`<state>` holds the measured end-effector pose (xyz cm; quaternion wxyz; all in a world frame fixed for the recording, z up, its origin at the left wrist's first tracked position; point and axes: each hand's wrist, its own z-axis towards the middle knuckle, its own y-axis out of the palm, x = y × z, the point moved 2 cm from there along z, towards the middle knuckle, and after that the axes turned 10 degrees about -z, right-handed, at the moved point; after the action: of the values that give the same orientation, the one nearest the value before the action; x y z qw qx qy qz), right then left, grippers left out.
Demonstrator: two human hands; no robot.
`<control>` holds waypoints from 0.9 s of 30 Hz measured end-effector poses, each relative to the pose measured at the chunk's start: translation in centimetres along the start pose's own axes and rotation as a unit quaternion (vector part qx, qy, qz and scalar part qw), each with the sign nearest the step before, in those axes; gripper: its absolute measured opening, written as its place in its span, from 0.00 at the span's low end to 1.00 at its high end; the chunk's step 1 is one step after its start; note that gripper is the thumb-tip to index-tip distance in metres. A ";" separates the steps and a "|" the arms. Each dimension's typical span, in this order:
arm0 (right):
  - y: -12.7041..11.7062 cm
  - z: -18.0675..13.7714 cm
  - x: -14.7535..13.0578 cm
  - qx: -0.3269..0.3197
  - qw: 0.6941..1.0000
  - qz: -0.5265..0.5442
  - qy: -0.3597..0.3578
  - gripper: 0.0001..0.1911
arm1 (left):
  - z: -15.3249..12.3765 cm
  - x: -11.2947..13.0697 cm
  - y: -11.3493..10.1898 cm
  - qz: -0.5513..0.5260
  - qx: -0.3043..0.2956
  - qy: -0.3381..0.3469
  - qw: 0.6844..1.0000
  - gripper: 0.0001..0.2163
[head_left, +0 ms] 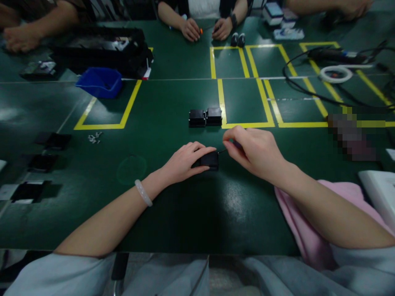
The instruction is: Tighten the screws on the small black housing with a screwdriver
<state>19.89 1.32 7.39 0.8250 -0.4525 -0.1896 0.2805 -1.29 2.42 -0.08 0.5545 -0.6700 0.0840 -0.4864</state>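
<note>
My left hand (183, 161) lies over a small black box (210, 160) on the green table (173, 205), fingers curled round its left side and holding it down. My right hand (251, 151) is closed in a pinch on a thin dark tool (237, 144) whose tip points at the box's upper right corner. Two more black boxes (205, 117) sit side by side a little farther out, next to a yellow taped line. A pale bracelet rings my left wrist.
A blue bin (100, 82) and a black tray (101, 47) stand at the far left. Small metal parts (94, 138) lie left of centre. Other people's hands (205, 29) work at the far edge. Cables (333, 70) run at the right; a pink cloth (304, 230) lies under my right arm.
</note>
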 end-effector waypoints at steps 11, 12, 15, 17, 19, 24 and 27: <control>0.0 -0.1 0.0 0.006 1.000 0.003 -0.005 0.07 | 0.1 -0.1 0.1 0.005 0.001 0.000 1.000 0.25; 0.0 -0.1 0.0 0.003 1.000 0.005 0.002 0.07 | 0.0 -0.1 0.1 0.004 0.000 0.001 1.000 0.24; 0.0 -0.1 0.0 -0.005 1.000 0.020 0.008 0.07 | 0.0 -0.1 0.1 0.006 0.002 0.000 1.000 0.24; 0.0 -0.1 0.0 -0.006 1.000 0.017 0.000 0.08 | 0.0 -0.1 0.1 0.006 0.003 0.002 1.000 0.24; 0.0 -0.1 0.0 0.000 1.000 0.008 -0.004 0.08 | 0.0 -0.1 0.1 0.004 0.002 0.003 1.000 0.25; 0.1 -0.2 0.0 -0.005 0.999 0.029 0.012 0.10 | 0.0 -0.1 0.1 0.003 0.002 0.001 1.000 0.24; 0.0 -0.1 0.0 -0.021 0.999 0.032 0.007 0.10 | 0.0 -0.1 0.0 0.004 0.001 0.000 1.000 0.24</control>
<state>19.99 1.27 7.29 0.8075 -0.4769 -0.1754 0.2995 -1.32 2.46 -0.17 0.5574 -0.6688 0.0859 -0.4844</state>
